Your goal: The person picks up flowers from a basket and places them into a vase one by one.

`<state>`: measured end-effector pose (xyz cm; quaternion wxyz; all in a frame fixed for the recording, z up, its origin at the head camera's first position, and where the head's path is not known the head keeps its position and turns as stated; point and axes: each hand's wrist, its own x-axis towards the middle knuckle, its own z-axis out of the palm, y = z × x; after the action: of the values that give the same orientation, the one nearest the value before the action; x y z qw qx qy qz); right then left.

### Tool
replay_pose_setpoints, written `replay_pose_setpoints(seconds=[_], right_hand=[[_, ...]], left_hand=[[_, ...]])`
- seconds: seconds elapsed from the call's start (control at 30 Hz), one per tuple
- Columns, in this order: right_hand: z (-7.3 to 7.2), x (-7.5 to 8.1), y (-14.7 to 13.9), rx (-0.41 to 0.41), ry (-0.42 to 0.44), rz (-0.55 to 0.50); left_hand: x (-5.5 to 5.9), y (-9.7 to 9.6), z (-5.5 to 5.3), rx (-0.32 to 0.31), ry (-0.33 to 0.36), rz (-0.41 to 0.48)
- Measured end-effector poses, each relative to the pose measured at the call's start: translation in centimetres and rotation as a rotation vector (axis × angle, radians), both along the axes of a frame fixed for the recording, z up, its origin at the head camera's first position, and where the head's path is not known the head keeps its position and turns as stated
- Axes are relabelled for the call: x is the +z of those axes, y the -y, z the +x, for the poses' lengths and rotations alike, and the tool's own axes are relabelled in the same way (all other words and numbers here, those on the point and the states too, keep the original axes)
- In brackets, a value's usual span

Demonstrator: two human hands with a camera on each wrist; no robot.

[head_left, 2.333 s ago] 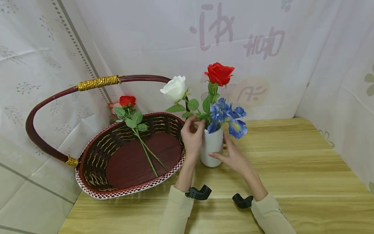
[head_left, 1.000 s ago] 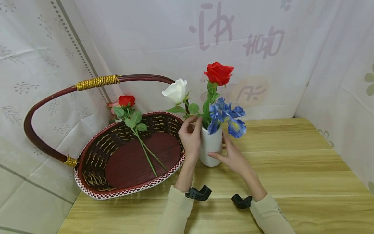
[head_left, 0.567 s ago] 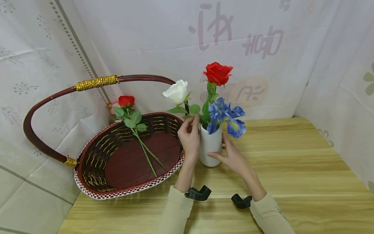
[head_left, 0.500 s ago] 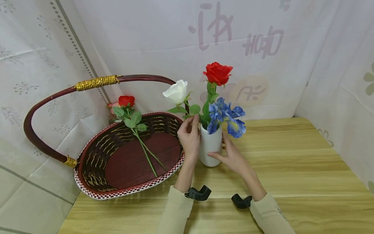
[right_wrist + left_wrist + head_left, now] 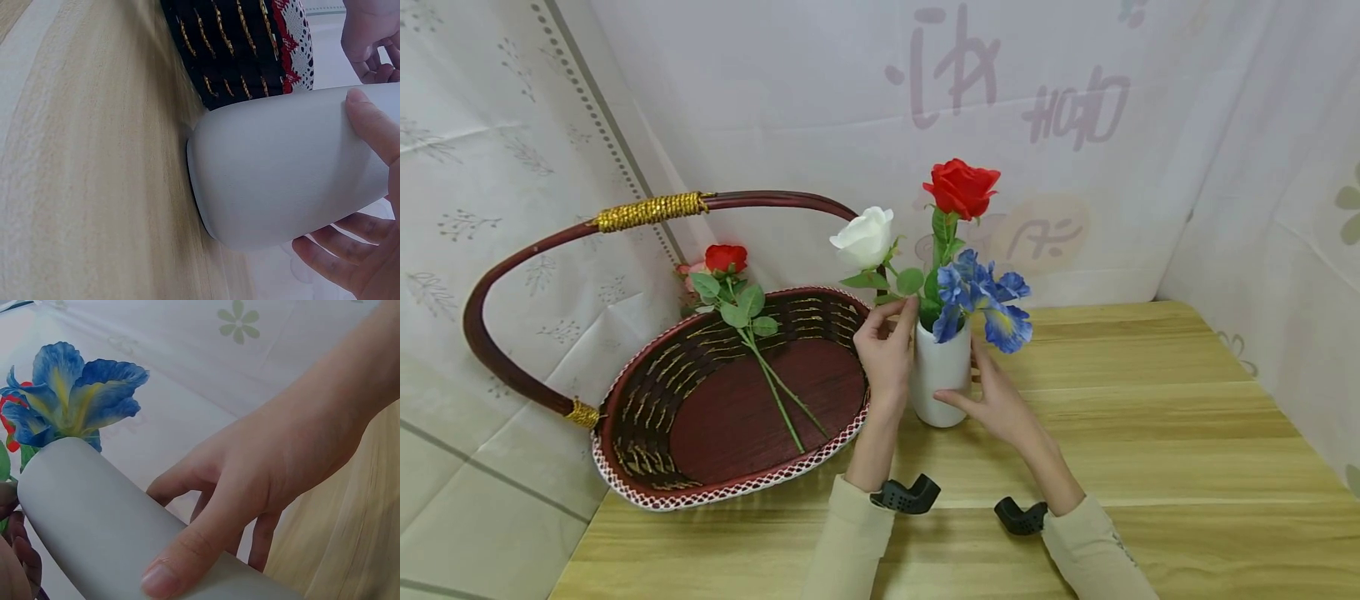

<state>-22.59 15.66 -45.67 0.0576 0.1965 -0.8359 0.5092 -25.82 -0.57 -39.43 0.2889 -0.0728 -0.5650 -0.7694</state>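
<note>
Fingertips [image 5: 907, 313] of the left hand [image 5: 886, 358], in the head view, seem to pinch the white rose [image 5: 864, 238] low on its stem, just left of the mouth of the white vase [image 5: 942, 379]. I can't tell whether the stem's end is inside. The right hand [image 5: 1000, 404] grasps the vase from the other side, thumb across its front. A tall red rose [image 5: 962, 190] rises from the vase and a blue iris [image 5: 988, 300] spills over its rim; a second red rose [image 5: 726, 259] leans across the back edge of the basket [image 5: 715, 437] alongside. To my eye, holding stem rather than bloom is right, and easing it past the crowded leaves would spare them a snag.

The left wrist view looks along the vase's smooth side: the right thumb lies against it, other fingers beyond. Of the left hand only a few dim fingers show at the edge, so its grip can't be settled there.

From the right wrist, the vase's base meets the wooden table [image 5: 1150, 433], near the basket's woven wall. The right thumb and fingers bracket the vase from opposite sides. I'd judge that calm hold vital, since a sideways tug could tip something so narrow.
</note>
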Motion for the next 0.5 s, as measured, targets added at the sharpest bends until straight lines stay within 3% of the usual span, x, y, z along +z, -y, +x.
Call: replay_pose_setpoints(seconds=[0.2,0.5], right_hand=[[0.04,-0.01,-0.05,-0.009,0.003,0.009],[0.15,0.0,-0.01,-0.008,0.006,0.009]], left_hand=[[0.11,0.18,0.08,-0.051,0.021,0.038],[0.02,0.43,0.47,-0.046,0.004,0.043]])
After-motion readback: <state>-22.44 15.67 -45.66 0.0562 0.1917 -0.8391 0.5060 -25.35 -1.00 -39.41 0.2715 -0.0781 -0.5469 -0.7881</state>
